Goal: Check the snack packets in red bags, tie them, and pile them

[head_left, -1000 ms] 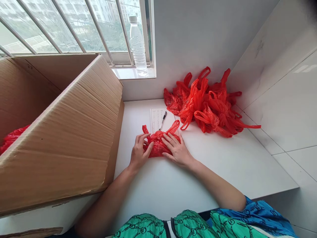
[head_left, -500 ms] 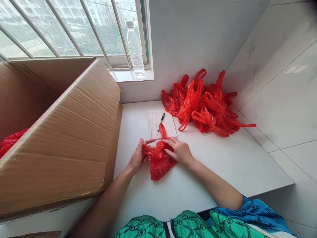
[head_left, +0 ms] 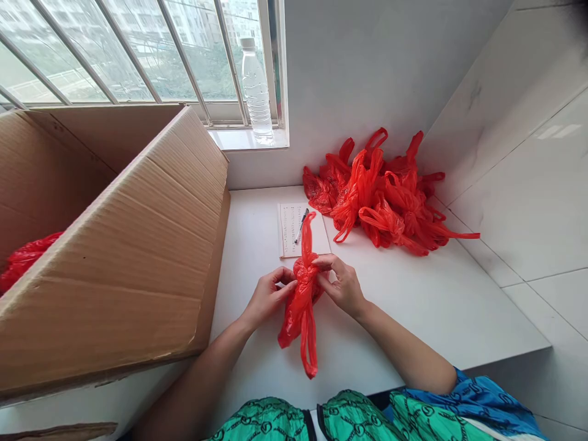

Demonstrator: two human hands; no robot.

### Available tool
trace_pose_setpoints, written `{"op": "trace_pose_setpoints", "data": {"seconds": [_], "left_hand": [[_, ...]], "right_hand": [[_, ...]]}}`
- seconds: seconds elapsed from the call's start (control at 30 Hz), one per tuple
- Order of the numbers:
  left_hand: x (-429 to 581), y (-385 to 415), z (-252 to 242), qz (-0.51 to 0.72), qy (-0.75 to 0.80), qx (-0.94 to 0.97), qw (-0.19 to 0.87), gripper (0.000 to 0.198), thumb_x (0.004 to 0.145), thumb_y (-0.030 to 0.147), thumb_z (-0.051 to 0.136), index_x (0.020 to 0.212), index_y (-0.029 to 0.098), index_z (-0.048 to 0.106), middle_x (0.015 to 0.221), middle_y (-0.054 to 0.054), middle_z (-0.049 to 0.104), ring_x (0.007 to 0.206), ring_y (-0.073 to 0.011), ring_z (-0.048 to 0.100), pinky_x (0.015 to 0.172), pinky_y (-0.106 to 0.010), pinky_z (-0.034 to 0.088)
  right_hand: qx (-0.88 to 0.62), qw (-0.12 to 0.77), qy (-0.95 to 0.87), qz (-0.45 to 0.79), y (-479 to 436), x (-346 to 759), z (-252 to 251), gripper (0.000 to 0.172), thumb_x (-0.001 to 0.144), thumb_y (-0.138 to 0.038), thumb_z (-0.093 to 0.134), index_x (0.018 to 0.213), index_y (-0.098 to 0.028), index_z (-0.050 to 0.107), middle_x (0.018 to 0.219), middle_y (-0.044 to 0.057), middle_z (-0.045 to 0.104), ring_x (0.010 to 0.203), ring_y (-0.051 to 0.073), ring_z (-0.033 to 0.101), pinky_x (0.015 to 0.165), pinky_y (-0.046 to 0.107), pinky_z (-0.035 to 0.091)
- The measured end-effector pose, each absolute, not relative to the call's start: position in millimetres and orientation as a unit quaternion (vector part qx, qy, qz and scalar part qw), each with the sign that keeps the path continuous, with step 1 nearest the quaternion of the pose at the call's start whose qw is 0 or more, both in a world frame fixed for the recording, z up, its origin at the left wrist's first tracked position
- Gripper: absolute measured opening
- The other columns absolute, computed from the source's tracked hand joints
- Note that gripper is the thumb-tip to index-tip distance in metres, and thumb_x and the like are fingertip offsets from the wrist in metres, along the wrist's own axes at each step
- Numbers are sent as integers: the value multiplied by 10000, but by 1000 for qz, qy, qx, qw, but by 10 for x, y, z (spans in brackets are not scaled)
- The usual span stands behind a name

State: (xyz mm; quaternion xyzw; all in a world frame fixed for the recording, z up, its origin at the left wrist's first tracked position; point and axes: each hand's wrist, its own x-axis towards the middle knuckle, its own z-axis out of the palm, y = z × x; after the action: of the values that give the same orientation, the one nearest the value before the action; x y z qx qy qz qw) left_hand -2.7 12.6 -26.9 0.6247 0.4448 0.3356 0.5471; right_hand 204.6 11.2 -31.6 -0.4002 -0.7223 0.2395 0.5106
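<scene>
A red plastic bag [head_left: 301,300] is between my hands over the white table, bunched at a knot in its middle. One of its handles points up toward the notebook, and the other hangs down toward me. My left hand [head_left: 271,295] pinches the bag's left side near the knot, fingers closed. On the opposite side, my right hand [head_left: 340,283] grips the bag beside the knot with thumb and fingertips. What the bag holds, if anything, is hidden.
A large open cardboard box [head_left: 151,245] stands at left with red plastic inside. Several knotted red bags [head_left: 390,196] are heaped against the wall. A notebook [head_left: 289,229] with a pen [head_left: 301,225] lies behind my hands. A water bottle [head_left: 257,98] stands on the windowsill.
The bag's left handle has slipped from my left hand and now hangs toward me. My left hand has shifted to the bag's side. The other handle stretches farther up over the notebook.
</scene>
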Motion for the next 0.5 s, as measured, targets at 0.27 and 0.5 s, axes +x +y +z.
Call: {"op": "trace_pose_setpoints", "data": {"seconds": [0.27,0.5], "left_hand": [[-219,295,-378,418,526,586,453,238,890,397,602,978,176,607,897,-24,661,803,-154,617,704,-255,484],[-281,288,-306,400,572,619,360,229,914,383,583,1033,194,630,982,-38,669,859,-172,644,675,-264,519]], "right_hand": [[-453,440,-708,315,185,2378,-188,343,828,-179,621,1159,-245,561,842,-7,666,785,158,646,721,290,541],[-437,336,-740,384,206,2531,-118,137,871,-325,658,958,-220,649,946,21,689,732,140,608,640,266,500]]}}
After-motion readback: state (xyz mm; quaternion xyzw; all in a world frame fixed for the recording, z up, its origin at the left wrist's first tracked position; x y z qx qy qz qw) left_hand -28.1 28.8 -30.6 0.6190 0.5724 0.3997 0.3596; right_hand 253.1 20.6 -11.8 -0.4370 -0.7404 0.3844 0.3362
